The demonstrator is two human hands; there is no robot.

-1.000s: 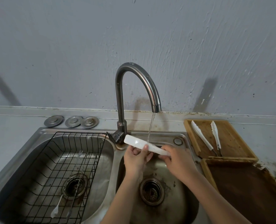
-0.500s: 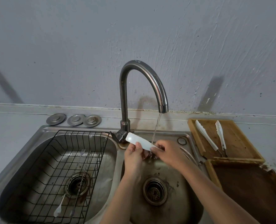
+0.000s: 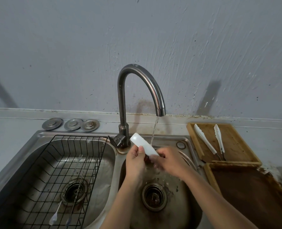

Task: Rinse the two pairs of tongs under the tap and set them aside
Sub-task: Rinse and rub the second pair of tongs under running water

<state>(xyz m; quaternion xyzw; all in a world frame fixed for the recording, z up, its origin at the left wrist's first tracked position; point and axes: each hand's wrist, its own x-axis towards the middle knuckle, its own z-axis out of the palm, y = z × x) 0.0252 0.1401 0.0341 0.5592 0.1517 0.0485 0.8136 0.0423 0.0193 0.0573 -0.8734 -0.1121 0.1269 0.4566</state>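
You hold one pair of white tongs [image 3: 143, 146] in both hands over the right sink basin, tilted, its rounded end pointing up and left; its lower end is hidden in your hands. Water from the curved metal tap [image 3: 139, 90] falls just beside it. The second pair of white tongs [image 3: 211, 141] lies spread open on a wooden tray to the right.

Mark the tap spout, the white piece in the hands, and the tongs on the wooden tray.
tap spout [image 3: 160, 111], head view, on the outlet end.
white piece [image 3: 143, 147], head view, on its flat middle between the hands.
tongs [image 3: 204, 139], head view, on the left white arm, over the wooden tray [image 3: 234, 142].
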